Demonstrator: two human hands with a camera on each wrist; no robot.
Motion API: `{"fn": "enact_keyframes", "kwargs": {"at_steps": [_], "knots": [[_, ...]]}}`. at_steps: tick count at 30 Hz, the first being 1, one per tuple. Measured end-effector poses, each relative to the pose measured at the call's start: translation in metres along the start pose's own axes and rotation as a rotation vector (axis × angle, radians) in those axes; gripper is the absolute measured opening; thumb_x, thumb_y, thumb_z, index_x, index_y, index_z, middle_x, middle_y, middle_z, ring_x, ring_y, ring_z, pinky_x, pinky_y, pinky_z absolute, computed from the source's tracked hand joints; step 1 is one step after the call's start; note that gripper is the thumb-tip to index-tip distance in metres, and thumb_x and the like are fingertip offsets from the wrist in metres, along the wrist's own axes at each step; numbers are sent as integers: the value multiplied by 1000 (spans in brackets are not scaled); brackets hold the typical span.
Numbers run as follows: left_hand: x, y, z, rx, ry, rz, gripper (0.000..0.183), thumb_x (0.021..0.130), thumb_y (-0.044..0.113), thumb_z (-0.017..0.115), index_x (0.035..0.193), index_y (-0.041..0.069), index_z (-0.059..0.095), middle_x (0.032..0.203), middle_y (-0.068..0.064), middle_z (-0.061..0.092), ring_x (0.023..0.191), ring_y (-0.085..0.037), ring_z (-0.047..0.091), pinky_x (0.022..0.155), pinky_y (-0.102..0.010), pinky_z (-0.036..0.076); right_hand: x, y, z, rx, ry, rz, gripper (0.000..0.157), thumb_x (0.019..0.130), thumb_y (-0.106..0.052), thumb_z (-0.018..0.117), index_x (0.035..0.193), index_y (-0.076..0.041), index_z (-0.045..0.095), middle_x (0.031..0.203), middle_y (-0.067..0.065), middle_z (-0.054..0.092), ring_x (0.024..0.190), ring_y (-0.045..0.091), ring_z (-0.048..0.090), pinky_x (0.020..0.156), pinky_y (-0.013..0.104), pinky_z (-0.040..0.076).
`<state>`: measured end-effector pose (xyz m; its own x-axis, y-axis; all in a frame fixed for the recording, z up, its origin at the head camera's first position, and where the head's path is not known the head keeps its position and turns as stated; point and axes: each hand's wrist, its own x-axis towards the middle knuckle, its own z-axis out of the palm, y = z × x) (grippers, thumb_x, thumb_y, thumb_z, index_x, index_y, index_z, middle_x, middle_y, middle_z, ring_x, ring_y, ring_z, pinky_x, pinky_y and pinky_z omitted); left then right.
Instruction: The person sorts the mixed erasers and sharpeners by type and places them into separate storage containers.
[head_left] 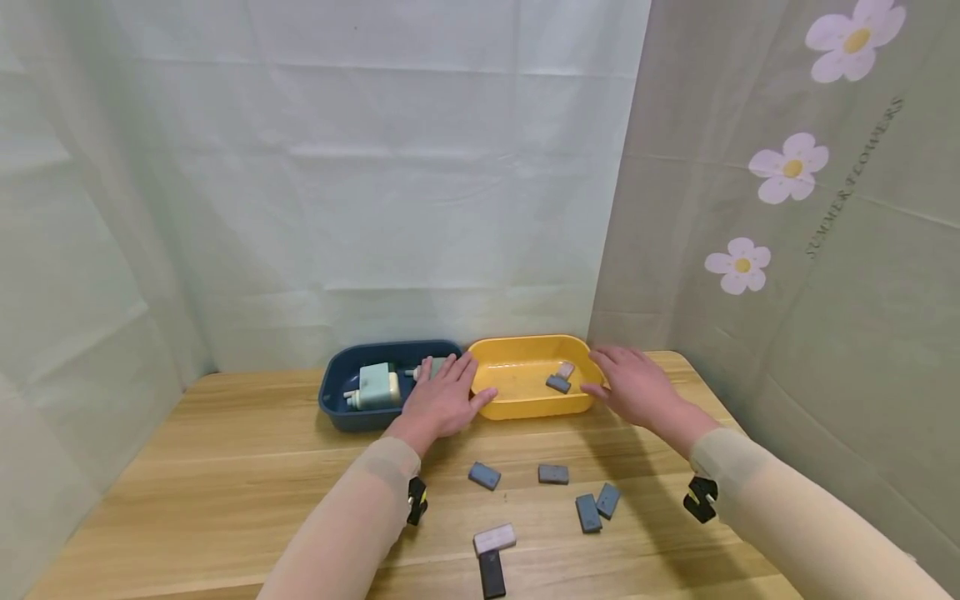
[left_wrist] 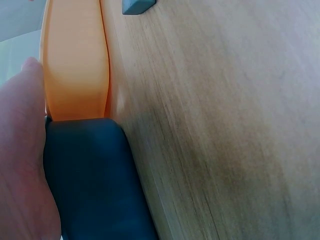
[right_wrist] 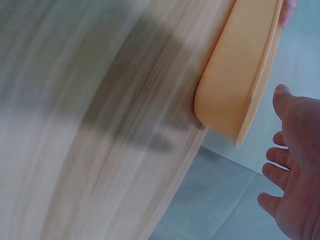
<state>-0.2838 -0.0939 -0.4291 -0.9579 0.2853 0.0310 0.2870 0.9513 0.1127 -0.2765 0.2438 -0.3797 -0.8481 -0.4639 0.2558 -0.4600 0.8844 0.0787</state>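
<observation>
My left hand (head_left: 442, 400) lies with fingers extended over the right end of a navy blue bin (head_left: 352, 422), its thumb reaching over the left end of a yellow bin (head_left: 536, 408). My right hand (head_left: 637, 387) is at the yellow bin's right end, fingers spread; the right wrist view shows it a little apart from the bin wall (right_wrist: 235, 80). Inside the yellow bin lie a dark grey block (head_left: 558, 384) and a pale block (head_left: 566, 369). The navy bin holds a pale blue-green, bottle-like object (head_left: 377, 387) and a similar one (head_left: 431, 367), partly hidden by my left hand.
On the wooden table (head_left: 225, 483) in front of the bins lie several small grey-blue blocks (head_left: 588, 513), a pale block (head_left: 495, 540) and a black block (head_left: 492, 575). A white curtain (head_left: 390, 183) hangs behind, and a flowered grey one (head_left: 675, 208) at the right.
</observation>
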Motion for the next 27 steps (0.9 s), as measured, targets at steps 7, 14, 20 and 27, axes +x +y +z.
{"fn": "enact_keyframes", "kwargs": {"at_steps": [7, 14, 20, 27], "knots": [[1, -2, 2, -9, -1, 4, 90, 113, 74, 26, 176, 10, 27, 184, -7, 20, 169, -33, 17, 135, -61, 3, -15, -2, 0, 1, 33, -44, 65, 104, -40, 80, 148, 5, 64, 147, 25, 65, 134, 45, 64, 117, 63, 46], [0, -1, 2, -8, -3, 6, 90, 113, 74, 26, 177, 10, 26, 184, -7, 19, 169, -33, 16, 135, -60, 3, -28, -4, -1, 9, 22, -59, 65, 104, -39, 80, 148, 5, 64, 148, 24, 65, 134, 45, 64, 117, 63, 46], [1, -2, 2, -11, -4, 8, 90, 113, 74, 25, 176, 10, 26, 184, -7, 19, 169, -33, 16, 135, -60, 4, -40, -5, 1, -1, 43, -87, 64, 103, -40, 80, 146, 6, 65, 146, 25, 66, 132, 46, 64, 116, 64, 47], [0, -1, 0, -23, -17, 4, 91, 112, 75, 27, 177, 10, 24, 185, -7, 17, 170, -33, 14, 135, -59, 2, -55, -9, -2, 13, 67, -121, 63, 101, -37, 84, 144, 5, 67, 144, 24, 67, 131, 44, 65, 115, 64, 48]]}}
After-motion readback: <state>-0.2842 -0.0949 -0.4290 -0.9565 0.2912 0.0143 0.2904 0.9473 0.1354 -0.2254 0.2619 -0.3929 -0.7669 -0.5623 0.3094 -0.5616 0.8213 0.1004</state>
